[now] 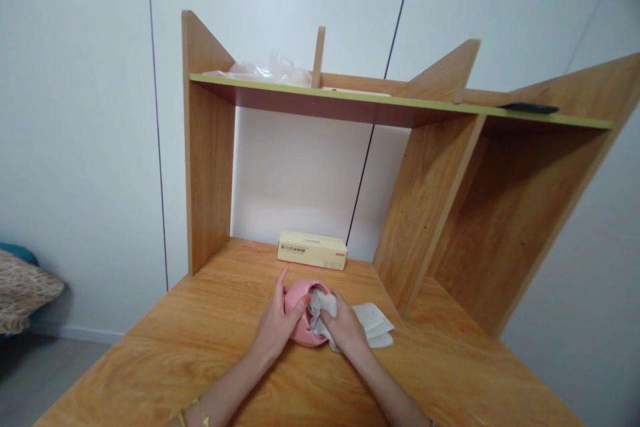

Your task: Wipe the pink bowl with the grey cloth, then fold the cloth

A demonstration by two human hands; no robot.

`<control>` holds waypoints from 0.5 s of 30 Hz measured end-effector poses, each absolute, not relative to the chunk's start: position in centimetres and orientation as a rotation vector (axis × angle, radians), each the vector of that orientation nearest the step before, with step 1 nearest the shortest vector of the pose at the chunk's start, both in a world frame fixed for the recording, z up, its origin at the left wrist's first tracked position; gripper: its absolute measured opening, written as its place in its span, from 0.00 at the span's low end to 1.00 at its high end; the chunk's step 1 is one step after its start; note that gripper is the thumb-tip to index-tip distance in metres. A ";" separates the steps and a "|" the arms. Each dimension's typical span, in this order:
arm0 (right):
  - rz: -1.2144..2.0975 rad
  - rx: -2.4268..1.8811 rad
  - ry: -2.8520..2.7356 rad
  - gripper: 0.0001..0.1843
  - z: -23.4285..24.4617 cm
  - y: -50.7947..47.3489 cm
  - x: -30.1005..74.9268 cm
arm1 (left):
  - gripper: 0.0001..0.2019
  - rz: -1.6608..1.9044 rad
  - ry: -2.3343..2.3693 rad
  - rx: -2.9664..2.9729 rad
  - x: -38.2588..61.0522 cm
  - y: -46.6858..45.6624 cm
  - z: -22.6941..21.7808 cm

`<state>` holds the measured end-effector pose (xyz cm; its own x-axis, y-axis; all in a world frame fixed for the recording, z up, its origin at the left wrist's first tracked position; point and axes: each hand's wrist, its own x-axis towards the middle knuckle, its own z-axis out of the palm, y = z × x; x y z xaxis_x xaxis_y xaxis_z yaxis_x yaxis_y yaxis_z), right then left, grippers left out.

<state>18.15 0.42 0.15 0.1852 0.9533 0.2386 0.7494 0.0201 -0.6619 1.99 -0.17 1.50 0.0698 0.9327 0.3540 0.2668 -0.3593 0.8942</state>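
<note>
A rounded pink container (pixel 297 293) lies tilted on the wooden desk, its opening turned to the right. Around its left side, my left hand (pixel 280 317) grips it with the thumb near the rim. My right hand (pixel 346 323) pinches a crumpled light grey cloth (pixel 324 307) and presses it into the opening. The right fingertips are partly hidden by the cloth. Just right of that hand, folded light grey cloth or tissue (pixel 374 321) rests on the desk; whether it joins the piece in my hand I cannot tell.
A cream cling-film box (pixel 311 251) stands behind the container. The desk's hutch has a left side panel (pixel 210 180), a slanted divider (pixel 430 213) and an upper shelf. On that shelf lie clear plastic bags (pixel 270 71) and a dark flat item (pixel 531 108). Patterned fabric (pixel 27 287) shows at far left.
</note>
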 end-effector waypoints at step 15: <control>0.256 -1.848 -1.518 0.32 0.4 -0.4 17.8 | 0.38 1.238 1.172 1.768 3.3 -1.9 1.6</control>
<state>17.80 -0.35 0.42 0.2869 0.9157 0.2814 0.7724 -0.0473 -0.6334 3.34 -1.92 1.60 0.1451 0.9286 0.3417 0.2906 -0.3701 0.8824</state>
